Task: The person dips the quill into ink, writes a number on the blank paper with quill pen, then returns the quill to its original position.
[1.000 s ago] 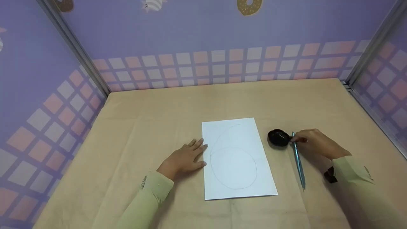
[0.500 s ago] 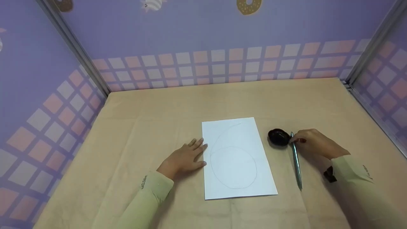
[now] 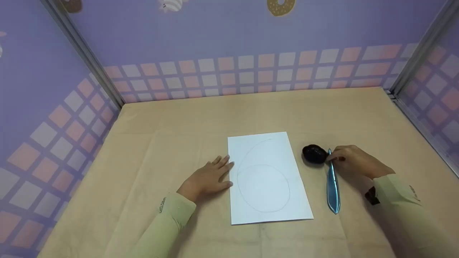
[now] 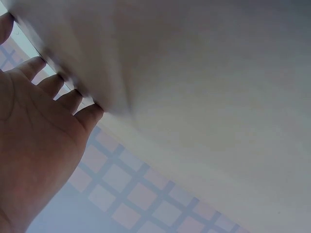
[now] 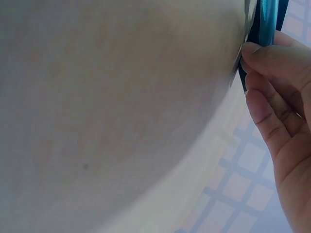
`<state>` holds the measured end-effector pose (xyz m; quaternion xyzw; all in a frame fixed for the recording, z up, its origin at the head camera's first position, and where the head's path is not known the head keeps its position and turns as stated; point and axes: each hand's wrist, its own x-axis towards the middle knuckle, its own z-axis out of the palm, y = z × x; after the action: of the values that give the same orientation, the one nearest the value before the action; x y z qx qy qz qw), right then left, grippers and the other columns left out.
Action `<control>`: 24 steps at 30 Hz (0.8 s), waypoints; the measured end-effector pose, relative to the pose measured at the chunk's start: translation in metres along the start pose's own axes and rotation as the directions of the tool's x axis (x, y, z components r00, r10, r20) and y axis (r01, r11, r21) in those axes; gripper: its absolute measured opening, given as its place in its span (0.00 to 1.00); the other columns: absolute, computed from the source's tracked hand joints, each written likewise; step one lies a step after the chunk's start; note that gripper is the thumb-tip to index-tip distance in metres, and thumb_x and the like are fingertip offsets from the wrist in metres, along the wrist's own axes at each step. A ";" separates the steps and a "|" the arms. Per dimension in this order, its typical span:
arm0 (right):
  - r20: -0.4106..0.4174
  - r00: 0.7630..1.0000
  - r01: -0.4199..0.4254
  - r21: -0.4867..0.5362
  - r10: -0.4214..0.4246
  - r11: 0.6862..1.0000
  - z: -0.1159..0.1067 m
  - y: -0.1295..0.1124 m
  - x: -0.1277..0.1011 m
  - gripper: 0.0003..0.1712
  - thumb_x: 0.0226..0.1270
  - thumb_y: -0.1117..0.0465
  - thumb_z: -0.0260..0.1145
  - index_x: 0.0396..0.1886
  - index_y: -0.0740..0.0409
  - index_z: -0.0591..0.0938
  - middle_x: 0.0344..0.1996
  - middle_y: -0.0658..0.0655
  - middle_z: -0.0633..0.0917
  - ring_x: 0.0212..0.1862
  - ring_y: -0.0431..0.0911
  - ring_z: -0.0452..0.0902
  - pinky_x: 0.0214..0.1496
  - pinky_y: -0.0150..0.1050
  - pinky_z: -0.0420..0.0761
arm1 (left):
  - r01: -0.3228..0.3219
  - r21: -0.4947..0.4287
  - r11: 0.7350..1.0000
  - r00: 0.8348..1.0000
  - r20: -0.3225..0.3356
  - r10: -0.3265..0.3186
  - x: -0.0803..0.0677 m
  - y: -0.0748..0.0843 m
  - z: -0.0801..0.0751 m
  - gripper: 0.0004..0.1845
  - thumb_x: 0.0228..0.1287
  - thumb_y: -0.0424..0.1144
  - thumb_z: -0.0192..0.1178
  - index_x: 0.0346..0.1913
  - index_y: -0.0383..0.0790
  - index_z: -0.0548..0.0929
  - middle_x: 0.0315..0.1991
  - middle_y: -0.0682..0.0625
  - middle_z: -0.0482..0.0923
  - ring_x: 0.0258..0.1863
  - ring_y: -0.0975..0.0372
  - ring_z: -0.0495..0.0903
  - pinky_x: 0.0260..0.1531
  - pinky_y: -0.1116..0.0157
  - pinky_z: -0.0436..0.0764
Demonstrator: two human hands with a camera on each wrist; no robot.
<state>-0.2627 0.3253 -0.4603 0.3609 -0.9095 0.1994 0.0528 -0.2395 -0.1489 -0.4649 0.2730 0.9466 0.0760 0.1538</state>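
Observation:
A white sheet of paper [image 3: 267, 175] with faint pencil ovals lies on the tan table [image 3: 200, 114]. My left hand [image 3: 209, 177] rests flat beside the paper's left edge, fingers straight [image 4: 58, 87]. To the right of the paper lies a small black rounded object [image 3: 314, 154]. My right hand [image 3: 349, 161] pinches the top end of a blue pen [image 3: 332, 186] right next to that black object; the pen's lower end is blurred. The right wrist view shows the fingertips [image 5: 257, 53] on the blue pen [image 5: 267, 22].
Purple walls with a pink and white square pattern enclose the table on three sides, with metal corner posts [image 3: 84, 53]. A dark strap [image 3: 371, 196] sits at my right wrist.
The pen's lower end has swung left, closer to the paper, while my right hand kept its pinch near the black object. My left hand stayed in place.

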 end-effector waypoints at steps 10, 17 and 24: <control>-0.024 0.999 0.022 0.043 -0.021 0.999 0.001 0.002 -0.003 0.20 0.53 0.80 0.67 0.37 0.53 0.89 0.34 0.48 0.87 0.38 0.40 0.82 0.37 0.27 0.80 | -0.017 0.006 1.000 1.000 -0.009 0.018 0.002 -0.002 0.001 0.38 0.70 0.61 0.45 0.77 0.49 0.52 0.78 0.50 0.42 0.77 0.52 0.43 0.74 0.47 0.51; 0.001 0.999 -0.033 0.074 0.033 0.997 -0.007 -0.002 0.000 0.16 0.53 0.78 0.68 0.38 0.58 0.89 0.33 0.53 0.88 0.37 0.46 0.84 0.36 0.31 0.83 | -0.007 0.027 1.000 1.000 -0.010 0.007 -0.002 -0.001 0.000 0.38 0.70 0.61 0.45 0.77 0.47 0.52 0.78 0.48 0.43 0.77 0.52 0.44 0.73 0.48 0.53; 0.157 0.979 -0.151 0.108 0.134 0.983 -0.022 -0.010 0.001 0.14 0.58 0.74 0.66 0.45 0.64 0.86 0.39 0.60 0.88 0.40 0.51 0.85 0.37 0.33 0.84 | 0.018 0.016 1.000 1.000 0.002 -0.019 -0.004 -0.004 -0.001 0.40 0.70 0.63 0.43 0.77 0.47 0.48 0.78 0.50 0.41 0.77 0.52 0.42 0.74 0.48 0.50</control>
<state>-0.2578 0.3267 -0.4366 0.3110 -0.9209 0.2293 -0.0514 -0.2387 -0.1541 -0.4641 0.2655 0.9495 0.0666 0.1532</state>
